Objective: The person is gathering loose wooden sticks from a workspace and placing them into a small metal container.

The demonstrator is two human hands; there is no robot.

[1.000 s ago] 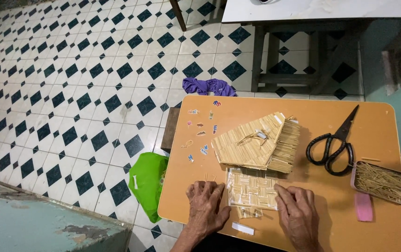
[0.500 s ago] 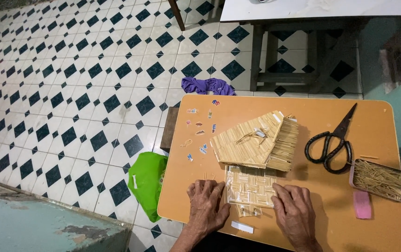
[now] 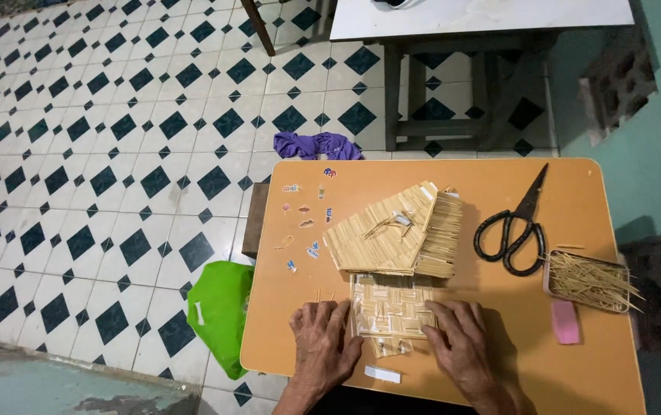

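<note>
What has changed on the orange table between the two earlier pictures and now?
Almost nothing visibly changed. The left hand and right hand remain flat on either side of the woven stick panel, taking hold of nothing and letting nothing go. The stick roof, scissors, tin of sticks and pink eraser lie where they were.

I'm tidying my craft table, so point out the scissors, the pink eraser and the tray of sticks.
scissors (image 3: 516, 223), head view, near the blades' pivot
pink eraser (image 3: 566, 321), head view, its middle
tray of sticks (image 3: 588, 281), head view, the stick pile
</note>
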